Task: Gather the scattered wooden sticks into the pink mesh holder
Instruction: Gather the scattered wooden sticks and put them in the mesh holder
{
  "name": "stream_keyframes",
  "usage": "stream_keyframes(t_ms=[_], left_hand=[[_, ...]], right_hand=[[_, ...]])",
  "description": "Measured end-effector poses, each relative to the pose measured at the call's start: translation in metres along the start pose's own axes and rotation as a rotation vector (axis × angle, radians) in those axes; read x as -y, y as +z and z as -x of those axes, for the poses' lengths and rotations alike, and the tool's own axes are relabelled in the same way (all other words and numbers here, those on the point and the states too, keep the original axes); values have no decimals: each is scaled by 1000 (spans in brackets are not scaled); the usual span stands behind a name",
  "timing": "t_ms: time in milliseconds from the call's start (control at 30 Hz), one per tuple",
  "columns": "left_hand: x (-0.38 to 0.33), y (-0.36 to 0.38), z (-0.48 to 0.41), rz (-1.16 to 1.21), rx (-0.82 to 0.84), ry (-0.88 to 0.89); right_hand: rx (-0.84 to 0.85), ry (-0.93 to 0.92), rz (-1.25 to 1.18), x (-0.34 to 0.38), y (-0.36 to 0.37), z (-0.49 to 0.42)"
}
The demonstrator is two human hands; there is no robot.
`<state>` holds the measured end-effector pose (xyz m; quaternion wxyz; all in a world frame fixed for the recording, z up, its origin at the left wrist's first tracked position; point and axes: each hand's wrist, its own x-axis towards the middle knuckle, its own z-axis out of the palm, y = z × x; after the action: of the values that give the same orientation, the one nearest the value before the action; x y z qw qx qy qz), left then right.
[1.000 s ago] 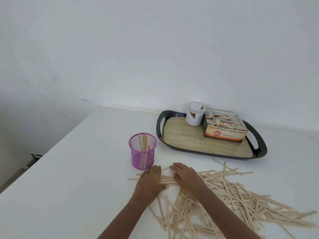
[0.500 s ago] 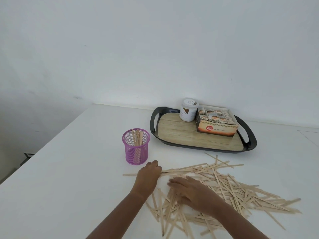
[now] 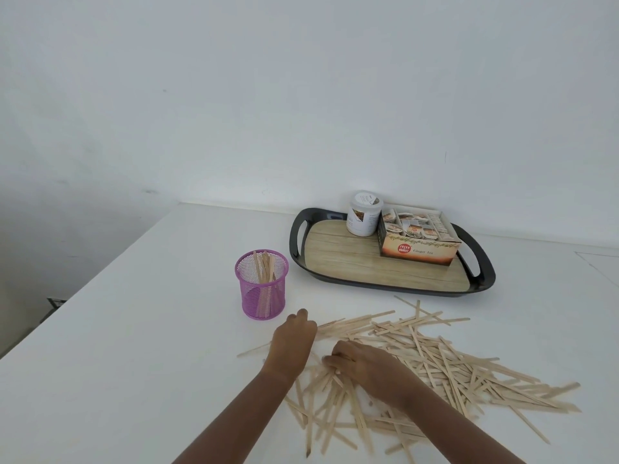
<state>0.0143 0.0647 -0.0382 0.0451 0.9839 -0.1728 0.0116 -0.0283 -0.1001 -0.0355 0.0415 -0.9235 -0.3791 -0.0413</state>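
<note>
A pink mesh holder stands upright on the white table with several wooden sticks inside it. A wide pile of scattered wooden sticks lies to its right and in front of it. My left hand sits just below and right of the holder, fingers curled around a bundle of sticks that runs off to the right. My right hand rests palm down on the pile beside it, fingertips pinching sticks at the pile's left part.
A black tray with a wood-look base sits behind the pile, carrying a white jar and an open tea box. The table's left edge drops off beside a white wall.
My right hand pulled back from the far side of the pile toward me and now grips sticks lower down. My left hand closed around the bundle near the holder.
</note>
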Motion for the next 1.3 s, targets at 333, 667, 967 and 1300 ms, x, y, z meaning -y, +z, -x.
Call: stream_keyframes(t_ms=[333, 667, 967, 1300], left_hand=[[5, -9, -9, 180, -85, -73], [12, -45, -19, 834, -352, -131], [12, -78, -28, 1275, -534, -93], [32, -136, -29, 1393, -864, 11]], right_hand=[[4, 39, 14, -12, 1, -7], [-303, 289, -339, -16, -12, -14], [-731, 554, -936, -5, -49, -51], [-999, 502, -1443, 14, -83, -116]])
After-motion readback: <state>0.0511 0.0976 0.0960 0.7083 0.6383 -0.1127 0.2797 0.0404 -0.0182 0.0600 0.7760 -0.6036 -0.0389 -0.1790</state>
